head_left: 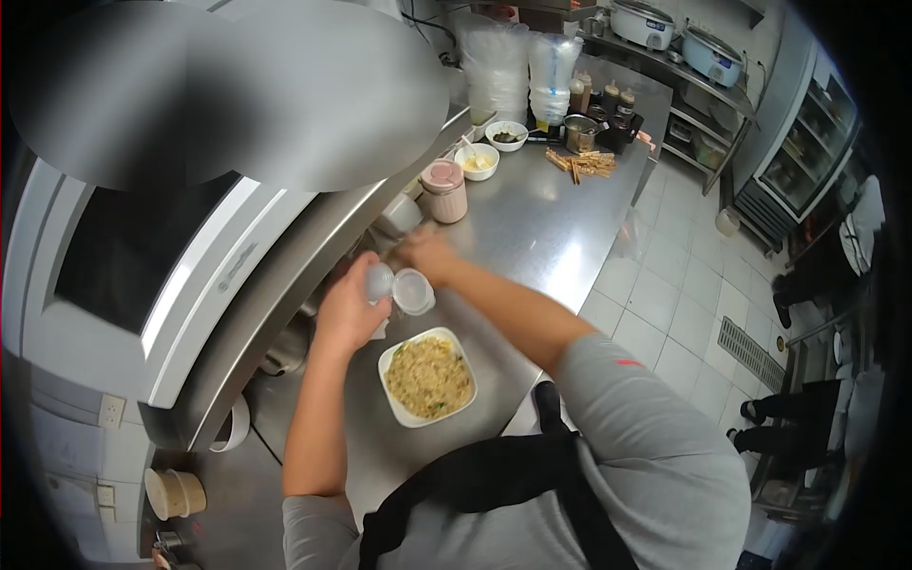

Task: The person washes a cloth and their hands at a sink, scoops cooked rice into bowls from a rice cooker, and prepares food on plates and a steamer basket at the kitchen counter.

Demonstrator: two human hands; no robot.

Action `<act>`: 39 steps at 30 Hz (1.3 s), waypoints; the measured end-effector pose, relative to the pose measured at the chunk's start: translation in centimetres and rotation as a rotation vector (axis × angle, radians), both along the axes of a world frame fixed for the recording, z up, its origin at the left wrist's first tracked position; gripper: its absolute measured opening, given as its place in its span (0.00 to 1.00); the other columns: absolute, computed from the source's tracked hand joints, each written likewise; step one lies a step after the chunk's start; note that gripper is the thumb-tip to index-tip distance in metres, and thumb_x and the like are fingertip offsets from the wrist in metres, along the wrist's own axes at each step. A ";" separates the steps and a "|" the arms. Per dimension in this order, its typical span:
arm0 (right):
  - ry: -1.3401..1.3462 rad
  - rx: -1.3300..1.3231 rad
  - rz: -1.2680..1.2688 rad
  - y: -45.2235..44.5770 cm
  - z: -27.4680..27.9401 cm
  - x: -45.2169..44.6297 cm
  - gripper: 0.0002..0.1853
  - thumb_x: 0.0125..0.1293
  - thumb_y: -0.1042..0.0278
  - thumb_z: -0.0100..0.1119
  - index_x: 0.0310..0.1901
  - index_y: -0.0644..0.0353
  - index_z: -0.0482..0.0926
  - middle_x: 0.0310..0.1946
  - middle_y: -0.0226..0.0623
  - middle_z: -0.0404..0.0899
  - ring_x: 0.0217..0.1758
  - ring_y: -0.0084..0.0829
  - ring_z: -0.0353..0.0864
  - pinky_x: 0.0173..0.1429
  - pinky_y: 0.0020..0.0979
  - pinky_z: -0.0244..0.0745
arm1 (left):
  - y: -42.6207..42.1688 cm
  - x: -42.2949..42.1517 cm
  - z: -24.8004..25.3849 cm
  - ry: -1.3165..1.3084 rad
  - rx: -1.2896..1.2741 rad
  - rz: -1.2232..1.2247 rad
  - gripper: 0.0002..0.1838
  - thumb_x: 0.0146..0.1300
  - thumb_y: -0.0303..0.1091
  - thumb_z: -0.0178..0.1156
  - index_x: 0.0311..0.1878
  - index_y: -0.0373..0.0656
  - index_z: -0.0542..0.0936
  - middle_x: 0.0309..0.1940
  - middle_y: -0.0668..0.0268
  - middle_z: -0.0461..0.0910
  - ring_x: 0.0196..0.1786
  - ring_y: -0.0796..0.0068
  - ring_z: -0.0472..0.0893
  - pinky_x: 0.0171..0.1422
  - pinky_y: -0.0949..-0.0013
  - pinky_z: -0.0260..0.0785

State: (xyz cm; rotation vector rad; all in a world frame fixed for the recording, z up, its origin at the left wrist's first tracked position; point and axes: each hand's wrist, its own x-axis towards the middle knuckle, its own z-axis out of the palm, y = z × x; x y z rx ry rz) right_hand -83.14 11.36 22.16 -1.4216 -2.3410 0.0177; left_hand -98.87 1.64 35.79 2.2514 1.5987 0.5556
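A small clear cup is grasped in the left hand's grip above the counter, with a round lid open beside it. The right hand is extended past the cup and blurred; whether anything is clasped by its grip cannot be told. A square white bowl, filled with rice-like food, is set nearer the body. Beyond the hands, a pink jar is placed near two round bowls.

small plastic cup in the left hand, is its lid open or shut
Open: the round lid sticks out beside the cup held by the left hand, not over its mouth.
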 end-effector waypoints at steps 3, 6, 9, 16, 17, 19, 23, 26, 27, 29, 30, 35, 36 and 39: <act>0.199 -0.312 -0.054 1.9 -4.6 -1.7 0.21 0.57 0.58 0.53 0.54 0.46 0.73 0.60 0.40 0.65 0.67 0.43 0.58 0.67 0.50 0.52 | 4.1 3.4 -1.7 0.080 0.196 0.027 0.24 0.44 0.33 0.63 0.47 0.42 0.69 0.41 0.52 0.74 0.48 0.48 0.74 0.51 0.57 0.67; 0.288 -0.243 0.115 1.9 -8.2 1.6 0.22 0.55 0.60 0.56 0.54 0.45 0.73 0.60 0.37 0.64 0.68 0.43 0.55 0.69 0.50 0.49 | 8.6 5.7 -5.3 0.258 0.142 0.126 0.24 0.44 0.33 0.64 0.47 0.41 0.69 0.43 0.51 0.73 0.49 0.49 0.73 0.52 0.56 0.67; 0.153 -0.079 0.129 -1.7 -6.2 12.5 0.23 0.52 0.63 0.58 0.53 0.45 0.74 0.58 0.36 0.66 0.66 0.43 0.57 0.68 0.48 0.50 | 13.0 5.9 -11.0 0.442 0.055 0.198 0.25 0.44 0.31 0.64 0.47 0.41 0.68 0.48 0.52 0.71 0.51 0.49 0.73 0.54 0.54 0.67; 0.113 0.056 -0.521 -4.9 -8.3 40.4 0.22 0.48 0.70 0.58 0.49 0.50 0.76 0.51 0.44 0.70 0.53 0.46 0.69 0.54 0.40 0.66 | 14.4 3.6 -17.2 0.637 0.074 0.181 0.37 0.39 0.35 0.71 0.55 0.39 0.67 0.59 0.45 0.62 0.63 0.46 0.61 0.66 0.56 0.58; 0.068 0.034 -0.675 -5.0 -9.8 44.8 0.19 0.47 0.68 0.59 0.46 0.52 0.78 0.44 0.45 0.74 0.45 0.45 0.74 0.47 0.40 0.71 | 13.4 5.2 -15.6 0.622 0.045 0.227 0.37 0.40 0.35 0.71 0.55 0.39 0.67 0.60 0.45 0.60 0.63 0.46 0.61 0.66 0.55 0.58; 0.290 -0.264 -0.871 -9.6 -8.5 51.3 0.14 0.49 0.62 0.62 0.39 0.55 0.80 0.35 0.44 0.79 0.38 0.44 0.78 0.42 0.39 0.74 | 11.8 6.9 -13.3 0.567 0.073 0.260 0.36 0.41 0.34 0.71 0.56 0.40 0.67 0.60 0.47 0.60 0.63 0.45 0.60 0.65 0.54 0.58; 0.666 -0.665 -1.309 -24.2 -18.6 58.9 0.12 0.52 0.62 0.62 0.33 0.62 0.77 0.23 0.44 0.79 0.23 0.37 0.80 0.25 0.39 0.74 | 10.9 11.4 -9.4 0.404 0.352 0.037 0.33 0.44 0.32 0.68 0.56 0.42 0.68 0.55 0.50 0.63 0.58 0.47 0.63 0.60 0.52 0.59; 0.726 -0.976 -1.404 -37.7 -28.2 58.3 0.04 0.55 0.73 0.58 0.30 0.64 0.77 0.21 0.42 0.78 0.18 0.34 0.77 0.18 0.40 0.72 | 9.5 20.4 -6.8 0.214 0.488 -0.212 0.29 0.47 0.30 0.65 0.56 0.43 0.69 0.52 0.52 0.64 0.53 0.48 0.64 0.57 0.51 0.59; 0.903 -0.992 -1.434 -41.5 -29.4 56.4 0.04 0.56 0.75 0.53 0.27 0.62 0.78 0.19 0.42 0.78 0.17 0.34 0.76 0.18 0.40 0.72 | 9.4 23.5 -6.1 0.168 0.459 -0.294 0.29 0.47 0.30 0.65 0.56 0.43 0.69 0.52 0.52 0.64 0.54 0.47 0.64 0.58 0.51 0.58; 1.177 -1.055 -1.466 -47.1 -31.9 53.9 0.09 0.58 0.76 0.47 0.26 0.60 0.78 0.19 0.41 0.78 0.16 0.36 0.76 0.15 0.42 0.70 | 9.8 30.6 -5.0 0.091 0.433 -0.471 0.30 0.47 0.30 0.65 0.56 0.43 0.69 0.54 0.51 0.63 0.56 0.46 0.63 0.60 0.50 0.58; 1.294 -1.083 -1.502 -47.6 -27.2 51.8 0.10 0.59 0.75 0.45 0.26 0.59 0.78 0.19 0.41 0.78 0.16 0.36 0.76 0.15 0.42 0.70 | 9.7 34.4 -4.8 0.058 0.425 -0.555 0.30 0.47 0.30 0.65 0.56 0.44 0.68 0.56 0.50 0.62 0.58 0.45 0.62 0.61 0.50 0.57; 1.285 -1.018 -1.685 -48.2 -21.5 55.5 0.05 0.57 0.75 0.51 0.28 0.57 0.77 0.18 0.41 0.78 0.14 0.36 0.75 0.12 0.38 0.69 | 11.4 54.7 -5.0 0.094 0.436 -0.857 0.34 0.46 0.30 0.65 0.60 0.46 0.66 0.65 0.47 0.53 0.66 0.41 0.55 0.67 0.51 0.53; 1.223 -0.977 -1.708 -48.3 -20.9 57.5 0.04 0.56 0.74 0.52 0.29 0.57 0.77 0.18 0.41 0.78 0.13 0.36 0.75 0.12 0.37 0.68 | 12.4 59.2 -5.8 0.106 0.427 -0.875 0.35 0.45 0.30 0.65 0.60 0.47 0.65 0.66 0.47 0.52 0.66 0.41 0.54 0.67 0.51 0.52; 1.016 -0.771 -1.740 -50.7 -29.3 65.5 0.13 0.53 0.66 0.60 0.42 0.53 0.77 0.27 0.40 0.80 0.26 0.35 0.81 0.28 0.37 0.75 | 17.1 72.4 -8.8 0.253 0.487 -0.859 0.38 0.45 0.29 0.63 0.63 0.49 0.62 0.66 0.44 0.50 0.68 0.41 0.53 0.68 0.52 0.52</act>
